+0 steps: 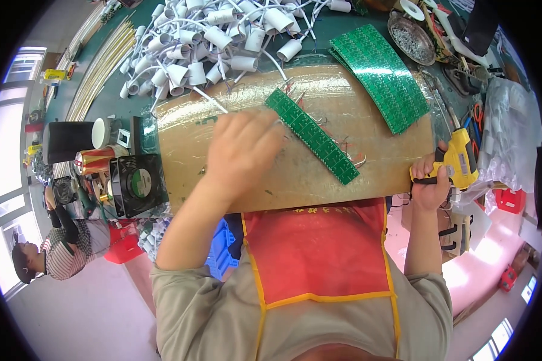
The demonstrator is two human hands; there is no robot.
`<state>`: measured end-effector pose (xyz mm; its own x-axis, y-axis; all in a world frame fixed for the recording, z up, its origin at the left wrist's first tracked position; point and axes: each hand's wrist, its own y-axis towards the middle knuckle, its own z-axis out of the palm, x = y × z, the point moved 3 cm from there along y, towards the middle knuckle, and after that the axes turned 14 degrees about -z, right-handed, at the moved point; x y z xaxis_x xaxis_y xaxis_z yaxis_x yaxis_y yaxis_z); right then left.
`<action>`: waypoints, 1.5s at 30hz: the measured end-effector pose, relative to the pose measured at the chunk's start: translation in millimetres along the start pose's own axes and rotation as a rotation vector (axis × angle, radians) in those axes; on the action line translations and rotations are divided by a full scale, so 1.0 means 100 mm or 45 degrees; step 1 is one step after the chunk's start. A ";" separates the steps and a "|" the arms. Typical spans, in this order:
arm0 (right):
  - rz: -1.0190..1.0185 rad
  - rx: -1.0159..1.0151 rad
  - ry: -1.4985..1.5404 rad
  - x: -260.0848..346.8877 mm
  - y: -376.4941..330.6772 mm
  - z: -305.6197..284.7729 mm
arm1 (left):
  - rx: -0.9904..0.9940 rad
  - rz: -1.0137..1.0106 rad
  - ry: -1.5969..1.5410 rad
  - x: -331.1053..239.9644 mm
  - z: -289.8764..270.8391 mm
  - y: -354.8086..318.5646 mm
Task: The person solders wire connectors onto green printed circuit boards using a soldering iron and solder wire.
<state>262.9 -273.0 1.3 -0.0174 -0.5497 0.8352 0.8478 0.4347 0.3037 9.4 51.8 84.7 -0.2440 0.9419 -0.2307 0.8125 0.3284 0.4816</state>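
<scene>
My left hand [242, 147] is over the brown work board, just left of a narrow green circuit board strip [312, 136]. Its fingers are curled and slightly blurred, with their tips hidden. A white cable [210, 99] runs from the pile down to this hand; whether it is gripped is not visible. Thin red and white wires [342, 146] stick out along the strip's right edge. At the board's right edge, my right hand [430, 180] is wrapped round the handle of a yellow soldering gun [462, 157], whose thin metal barrel points away from me.
White lamp holders [217, 37] with cables heap at the far side. Green circuit board sheets [379, 77] lie far right, near a metal dish [412, 40]. A black fan [136, 185] and a red can [95, 161] stand left. Another person [63, 246] sits at the far left.
</scene>
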 end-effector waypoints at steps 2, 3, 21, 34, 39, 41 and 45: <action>-0.011 0.009 -0.044 0.00 -0.03 -0.01 | 0.085 -0.081 0.011 -0.09 0.12 -0.08; -0.007 -0.001 -0.086 0.00 -0.04 -0.01 | 0.082 -0.154 -0.010 -0.10 0.17 -0.11; 0.564 0.574 -0.060 0.03 -0.23 1.29 | -0.062 -0.697 -0.230 0.27 0.39 -0.03; 0.588 0.572 -0.291 -0.20 -0.21 1.46 | -0.191 -0.679 -0.355 0.35 0.49 0.06; 0.479 0.598 -0.463 -0.25 -0.17 1.56 | 0.002 -0.824 -0.297 0.37 0.48 0.06; 0.467 0.591 -0.503 -0.26 -0.16 1.60 | 0.028 -0.843 -0.295 0.37 0.48 0.07; 0.607 0.560 -0.529 -0.25 -0.13 1.62 | 0.045 -0.856 -0.283 0.37 0.48 0.08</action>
<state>166.9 -149.7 50.9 0.0253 0.0434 0.9987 0.5264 0.8487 -0.0502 31.9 86.3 39.5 -0.5883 0.4979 -0.6372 0.5414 0.8278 0.1470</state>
